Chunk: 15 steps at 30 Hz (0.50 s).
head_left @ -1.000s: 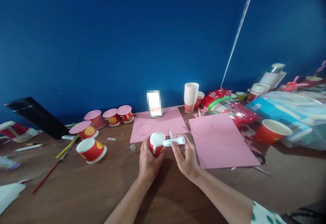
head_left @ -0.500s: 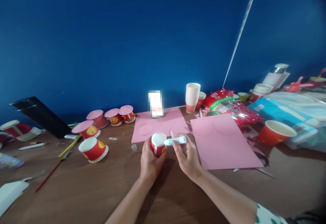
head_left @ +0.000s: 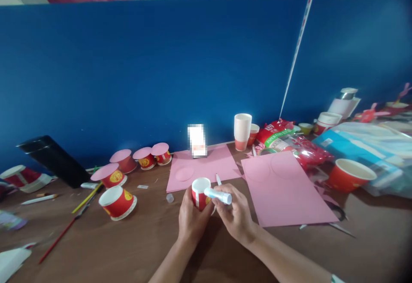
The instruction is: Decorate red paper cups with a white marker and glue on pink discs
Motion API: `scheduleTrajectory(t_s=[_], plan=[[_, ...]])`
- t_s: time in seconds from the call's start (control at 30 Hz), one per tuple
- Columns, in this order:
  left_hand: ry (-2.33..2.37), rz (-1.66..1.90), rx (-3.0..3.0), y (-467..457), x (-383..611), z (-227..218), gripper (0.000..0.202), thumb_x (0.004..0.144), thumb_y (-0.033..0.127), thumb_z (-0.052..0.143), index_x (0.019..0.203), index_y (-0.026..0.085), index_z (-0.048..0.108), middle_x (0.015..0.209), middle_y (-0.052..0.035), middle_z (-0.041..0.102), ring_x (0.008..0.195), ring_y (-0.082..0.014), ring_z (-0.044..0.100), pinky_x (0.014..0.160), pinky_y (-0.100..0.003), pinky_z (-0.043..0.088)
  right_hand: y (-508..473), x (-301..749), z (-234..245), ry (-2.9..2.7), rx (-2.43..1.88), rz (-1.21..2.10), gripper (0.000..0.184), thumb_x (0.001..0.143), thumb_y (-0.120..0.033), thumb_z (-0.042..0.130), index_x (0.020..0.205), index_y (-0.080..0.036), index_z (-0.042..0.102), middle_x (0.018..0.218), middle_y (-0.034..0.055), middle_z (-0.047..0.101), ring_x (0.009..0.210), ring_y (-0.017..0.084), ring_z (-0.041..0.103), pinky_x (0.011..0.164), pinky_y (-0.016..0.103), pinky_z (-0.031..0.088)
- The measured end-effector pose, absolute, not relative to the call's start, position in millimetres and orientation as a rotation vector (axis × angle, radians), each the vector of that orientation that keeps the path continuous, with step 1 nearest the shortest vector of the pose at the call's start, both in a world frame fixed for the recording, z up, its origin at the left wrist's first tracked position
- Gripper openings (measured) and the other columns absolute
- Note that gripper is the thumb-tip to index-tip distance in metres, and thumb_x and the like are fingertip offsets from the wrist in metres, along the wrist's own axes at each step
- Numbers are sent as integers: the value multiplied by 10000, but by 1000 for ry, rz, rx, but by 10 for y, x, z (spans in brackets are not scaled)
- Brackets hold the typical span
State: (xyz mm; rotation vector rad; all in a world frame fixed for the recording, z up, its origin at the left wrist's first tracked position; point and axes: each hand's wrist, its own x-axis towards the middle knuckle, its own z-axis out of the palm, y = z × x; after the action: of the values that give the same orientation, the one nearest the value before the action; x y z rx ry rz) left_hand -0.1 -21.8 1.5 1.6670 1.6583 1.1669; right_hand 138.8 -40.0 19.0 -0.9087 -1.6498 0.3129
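My left hand (head_left: 192, 219) is wrapped round a small red paper cup (head_left: 197, 198), its white round end facing up. In my right hand (head_left: 236, 210) is a white glue stick (head_left: 220, 196), pinched between thumb and fingers, its tip at the rim of the cup. A small clear cap (head_left: 170, 198) lies on the table left of the cup. Behind my hands is a pink sheet (head_left: 212, 165) with a pink paper disc (head_left: 184, 173) on it. To the left stands another red cup (head_left: 118, 203), white end up.
Several red cups with pink discs on top (head_left: 120, 156) stand at the left, by a black box-like object (head_left: 53, 160) and a red-handled brush (head_left: 58, 240). On the right are a second pink sheet (head_left: 286, 197), scissors (head_left: 343, 230), an orange cup (head_left: 349, 178) and plastic bags (head_left: 370, 145).
The glue stick has shifted from beside the cup's top to the rim, tilting more downward. My left hand still holds the cup. The view has tipped upward, showing the top of the blue partition.
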Motion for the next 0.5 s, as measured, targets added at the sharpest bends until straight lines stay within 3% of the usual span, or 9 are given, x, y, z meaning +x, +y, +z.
scheduleTrajectory(t_s=[0.2,0.33,0.5], plan=[[1586,1178,1654,-218,-10,-7,523,658,458,662,1078,192,498,919,-47,645,792,-211,615,716,-334,474,-367,1437,211,-1473,-1053,348,78,874,-232,493,912,-189,546,811,46,619,727,162,601,662,256,490],[1659,1207,1745,-195,-32,-63,600,664,391,668,1177,194,427,1076,-85,600,950,-243,580,805,-377,462,-316,1481,160,-1400,-1067,374,124,899,-279,442,899,-188,526,763,26,588,669,150,567,644,252,467],[1671,1307,1984,-178,-76,-102,497,717,285,613,1172,201,430,1100,-91,562,1007,-250,534,867,-416,434,-265,1518,153,-1421,-1143,360,191,914,-311,409,799,-193,504,643,-8,544,581,139,524,574,237,419]])
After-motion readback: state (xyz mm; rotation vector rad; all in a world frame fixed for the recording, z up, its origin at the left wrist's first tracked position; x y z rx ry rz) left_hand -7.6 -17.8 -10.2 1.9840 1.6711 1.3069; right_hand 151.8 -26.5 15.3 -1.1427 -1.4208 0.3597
